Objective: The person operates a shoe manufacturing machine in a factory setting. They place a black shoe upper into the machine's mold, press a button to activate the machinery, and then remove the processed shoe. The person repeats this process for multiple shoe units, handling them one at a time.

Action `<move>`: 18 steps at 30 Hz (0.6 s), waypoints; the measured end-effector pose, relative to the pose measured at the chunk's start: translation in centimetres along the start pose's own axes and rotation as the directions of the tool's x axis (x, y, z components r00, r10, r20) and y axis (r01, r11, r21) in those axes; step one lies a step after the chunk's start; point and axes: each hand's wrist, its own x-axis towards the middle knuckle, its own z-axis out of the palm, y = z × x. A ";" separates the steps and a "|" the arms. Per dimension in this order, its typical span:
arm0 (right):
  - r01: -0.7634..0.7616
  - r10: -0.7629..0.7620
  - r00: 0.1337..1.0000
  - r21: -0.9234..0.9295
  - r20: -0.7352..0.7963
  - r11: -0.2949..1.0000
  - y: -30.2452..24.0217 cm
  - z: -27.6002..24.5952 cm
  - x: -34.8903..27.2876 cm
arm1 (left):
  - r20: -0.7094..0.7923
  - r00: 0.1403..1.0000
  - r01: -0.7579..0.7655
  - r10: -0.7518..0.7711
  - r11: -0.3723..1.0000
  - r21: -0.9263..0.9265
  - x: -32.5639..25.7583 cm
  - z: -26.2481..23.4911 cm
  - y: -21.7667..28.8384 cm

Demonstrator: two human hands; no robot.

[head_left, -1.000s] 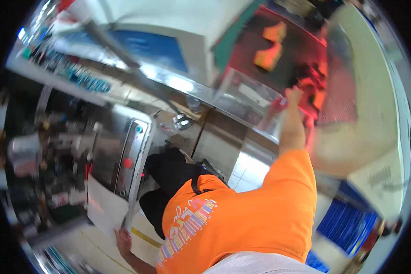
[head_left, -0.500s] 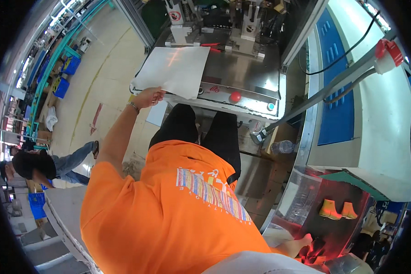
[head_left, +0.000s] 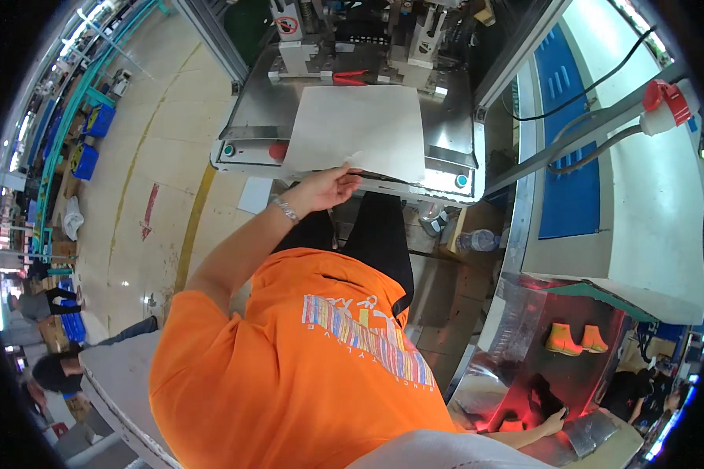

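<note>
My left hand [head_left: 332, 187] pinches the near edge of a white sheet [head_left: 360, 129] that lies over the front of a metal machine table [head_left: 258, 109]. At the lower right, my right hand [head_left: 554, 423] reaches into a red-lit, dark-floored bay [head_left: 555, 371]. Its fingers are closed on the edge of a dark, boot-shaped piece [head_left: 543, 397]. Beyond it in the bay stand two yellowish ankle boots [head_left: 563, 339]. Another boot-like shape [head_left: 511, 424], lit red, is near my right wrist, partly hidden.
Red-handled pliers [head_left: 350, 77] lie behind the sheet, before the machine's metal fixtures [head_left: 299, 59]. A red button [head_left: 278, 150] and a green button [head_left: 461, 180] sit on the table front. A grey pole [head_left: 524, 173] slants by the right. A person [head_left: 59, 371] is at far left.
My left hand has moved right, sliding the sheet over the table's middle and uncovering buttons on its left. My right hand has shifted right in the bay, now with the dark piece.
</note>
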 end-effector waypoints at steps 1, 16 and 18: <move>0.027 -0.027 1.000 0.014 0.009 1.000 -0.9 -1.7 -0.3 | -0.038 0.999 0.029 -0.029 1.000 -0.007 0.7 0.5 -0.2; 0.240 -0.492 0.833 0.637 0.253 0.733 -29.4 -26.2 -5.7 | 0.581 0.628 0.346 -0.518 0.854 0.388 -8.4 11.6 -1.3; 0.224 -0.635 0.739 0.809 0.223 0.544 -34.7 -26.8 -5.7 | 0.692 0.464 0.440 -0.553 0.822 0.362 -9.8 15.1 -1.1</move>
